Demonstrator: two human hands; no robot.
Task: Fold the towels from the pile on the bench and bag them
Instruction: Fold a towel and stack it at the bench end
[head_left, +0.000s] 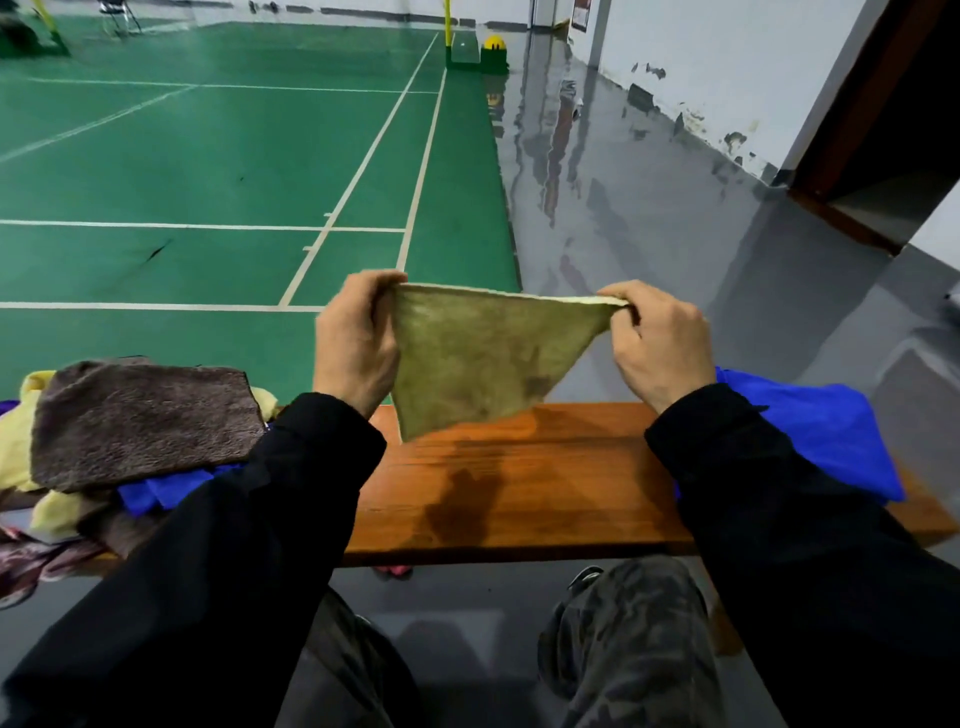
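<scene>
Aloft, an olive towel (478, 358) with dark smudges, triangular, its top corners pinched by 2 hands, left (356, 343) and right (660, 343).

green court floor (208, 171) (white lines), peeling wall (727, 67)

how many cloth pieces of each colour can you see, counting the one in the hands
Olive: 1, the towel held by the left hand and right hand
Brown: 1
Yellow: 1 visible patch group, may be more than one
Blue: 2, one in the pile, one at right
Patterned: 1
Total: 6
</scene>
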